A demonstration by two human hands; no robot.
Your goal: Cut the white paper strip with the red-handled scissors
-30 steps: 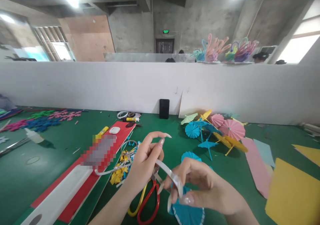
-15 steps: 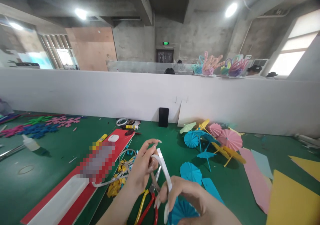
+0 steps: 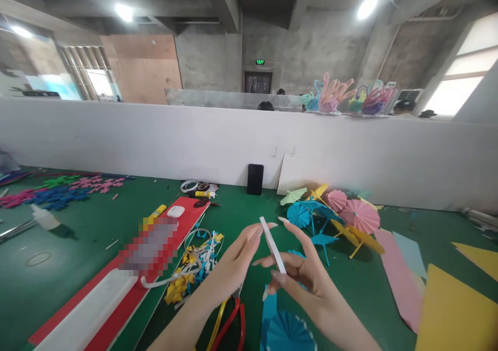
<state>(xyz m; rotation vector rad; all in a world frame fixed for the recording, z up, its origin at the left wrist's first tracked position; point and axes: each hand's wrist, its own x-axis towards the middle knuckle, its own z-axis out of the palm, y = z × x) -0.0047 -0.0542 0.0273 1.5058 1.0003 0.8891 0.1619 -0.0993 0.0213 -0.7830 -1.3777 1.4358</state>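
Green sign (image 3: 260, 62): lit, w/ chars., just abv. dark door (image 3: 258, 83); too sm. to read.
Yellow tube (image 3: 205, 194): below & L of door; too blurry to read.
Brands, nos.: can't make out any.

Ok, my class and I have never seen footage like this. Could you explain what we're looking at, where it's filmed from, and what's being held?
There is no machine here: these are a person's own bare hands. Every picture comes from one camera worn on the person's head, looking forward and down.

The right hand pinches the lower end of a narrow white strip; the left hand has its fingertips at the upper end, though whether they grip it is hard to tell.

On the green table, small paper umbrellas sit beyond the right hand, with yellow paper further right. A pleated blue piece lies near the wearer, with red-and-yellow-handled scissors to its left. Colourful scraps lie left of the left hand.
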